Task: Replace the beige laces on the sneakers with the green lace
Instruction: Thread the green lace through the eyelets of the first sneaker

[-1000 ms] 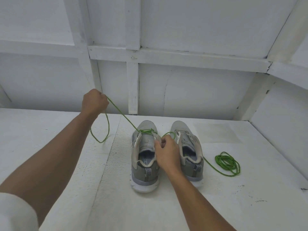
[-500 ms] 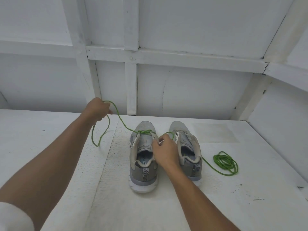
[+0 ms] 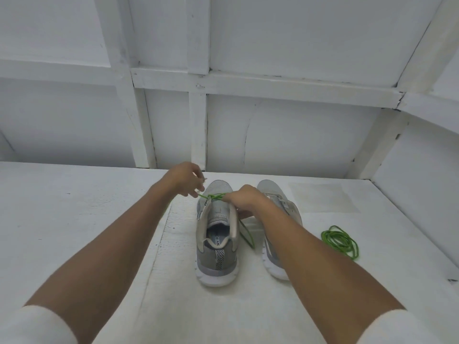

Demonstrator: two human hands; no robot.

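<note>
We pinch one lace (image 3: 214,196) with left hand (image 3: 182,178) and right hand (image 3: 244,199) over two sneakers (image 3: 216,244); second lace (image 3: 340,240) coils right.

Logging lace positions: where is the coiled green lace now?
Head view, right side: the coiled green lace lies on the white table, just right of the right sneaker, near its heel.

White battened wall (image 3: 298,135) – above a white surface (image 3: 74,219).
</note>
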